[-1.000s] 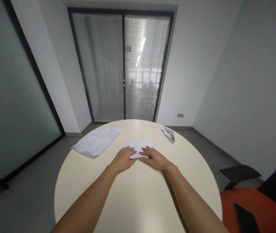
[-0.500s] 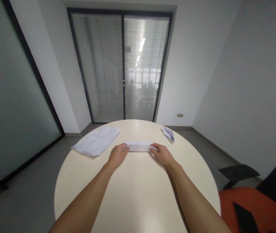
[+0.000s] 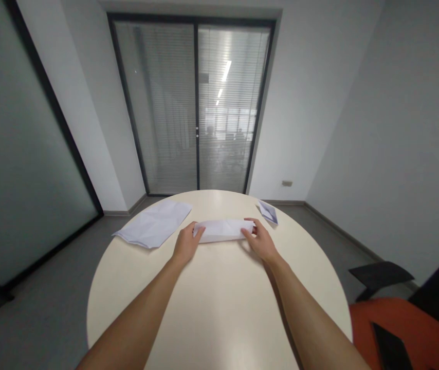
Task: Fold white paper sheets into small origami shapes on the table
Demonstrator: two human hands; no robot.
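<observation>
Between my hands is a white sheet of paper (image 3: 222,230), folded into a long strip that lies crosswise. My left hand (image 3: 185,243) grips its left end, thumb on top. At the other end my right hand (image 3: 260,241) pinches the paper, with the thumb on the near face and the fingers behind. The strip's right end looks raised a little off the table. Stacked, creased white paper sheets (image 3: 153,224) lie to the left of my left hand. Beyond my right hand rests a small folded paper piece (image 3: 268,212).
The round cream table (image 3: 212,308) fills the foreground. An office chair (image 3: 412,329) with an orange seat and black armrests stands at its right. Behind the table are a glass door with blinds (image 3: 196,108) and white walls.
The folded strip has been tipped so that its broad face shows more. Its right end has risen slightly, and the fingers of my right hand have shifted behind it.
</observation>
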